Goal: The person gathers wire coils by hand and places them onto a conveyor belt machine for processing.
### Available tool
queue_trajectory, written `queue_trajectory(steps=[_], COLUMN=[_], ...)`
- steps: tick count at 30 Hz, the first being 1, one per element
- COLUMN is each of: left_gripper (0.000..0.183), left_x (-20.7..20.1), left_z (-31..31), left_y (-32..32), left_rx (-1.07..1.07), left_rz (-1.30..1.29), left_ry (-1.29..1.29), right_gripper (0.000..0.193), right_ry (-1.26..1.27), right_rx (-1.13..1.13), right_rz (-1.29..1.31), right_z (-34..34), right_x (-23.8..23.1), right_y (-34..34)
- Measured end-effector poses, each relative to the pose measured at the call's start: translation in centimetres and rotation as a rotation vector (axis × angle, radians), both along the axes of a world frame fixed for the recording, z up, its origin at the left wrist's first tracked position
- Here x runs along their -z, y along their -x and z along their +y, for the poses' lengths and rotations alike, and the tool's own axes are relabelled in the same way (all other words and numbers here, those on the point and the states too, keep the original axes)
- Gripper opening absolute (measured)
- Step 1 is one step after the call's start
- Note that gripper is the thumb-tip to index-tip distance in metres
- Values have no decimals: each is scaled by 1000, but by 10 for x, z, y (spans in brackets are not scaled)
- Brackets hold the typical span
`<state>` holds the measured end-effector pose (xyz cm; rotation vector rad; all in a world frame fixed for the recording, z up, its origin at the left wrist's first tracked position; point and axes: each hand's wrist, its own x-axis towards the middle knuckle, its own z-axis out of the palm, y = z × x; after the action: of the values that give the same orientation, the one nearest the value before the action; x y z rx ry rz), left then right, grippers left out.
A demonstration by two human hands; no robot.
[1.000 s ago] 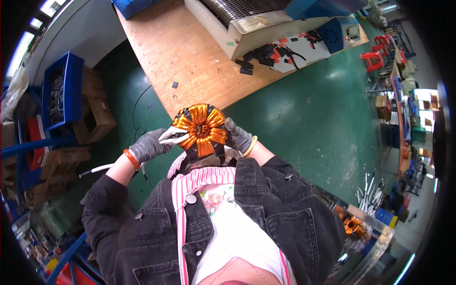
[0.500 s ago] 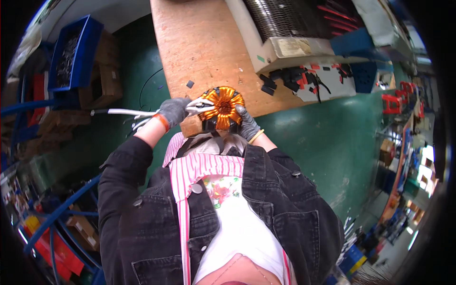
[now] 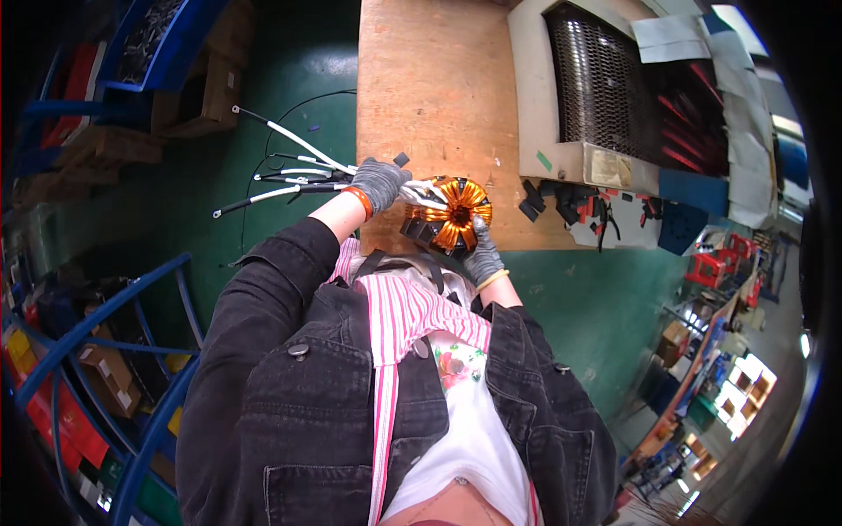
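A ring-shaped coil [image 3: 460, 215] wound with copper wire sits at the near edge of the wooden bench, its dark side partly showing. My left hand [image 3: 381, 184], in a grey glove, is closed round a bundle of white-sleeved leads [image 3: 303, 138] that come out of the coil. Their dark-tipped ends fan out to the left past the bench edge. My right hand [image 3: 481, 254], gloved too, grips the coil's right side, with the fingers partly hidden. A small black square piece [image 3: 402, 159] lies just beyond my left hand.
A pale machine with a perforated metal cover [image 3: 605, 83] stands on the bench at the right. Before it lie black and red pieces [image 3: 568, 213] and dark-handled pliers [image 3: 607, 226]. Blue metal rails [image 3: 105, 329] and a blue bin [image 3: 149, 44] are at the left.
The view has shifted, so bench and coil appear further right. The leads behind my left hand now show more spread out. Both hands keep hold of the same things.
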<state>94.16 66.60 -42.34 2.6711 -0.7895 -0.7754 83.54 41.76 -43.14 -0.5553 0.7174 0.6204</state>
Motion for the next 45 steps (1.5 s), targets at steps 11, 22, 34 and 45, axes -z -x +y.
queue_trajectory(steps=[11,22,34,45], left_gripper=[32,27,34,34], left_x=[-1,0,88,83], left_z=[28,149,190,211], left_y=[29,156,122,106], left_rx=[-112,-713,-1884,-1927], left_rz=[-223,-188,921,1008], left_ry=[74,621,1803,2001], right_gripper=[70,62,54,55], right_ry=[1325,1395,1364,1407], right_rx=[-361,-439,-460,-491], right_rz=[-558,-540,-505,-456], right_z=[28,15,26,33], right_x=[4,12,6,-11], right_y=[-16,-13,-22,-10])
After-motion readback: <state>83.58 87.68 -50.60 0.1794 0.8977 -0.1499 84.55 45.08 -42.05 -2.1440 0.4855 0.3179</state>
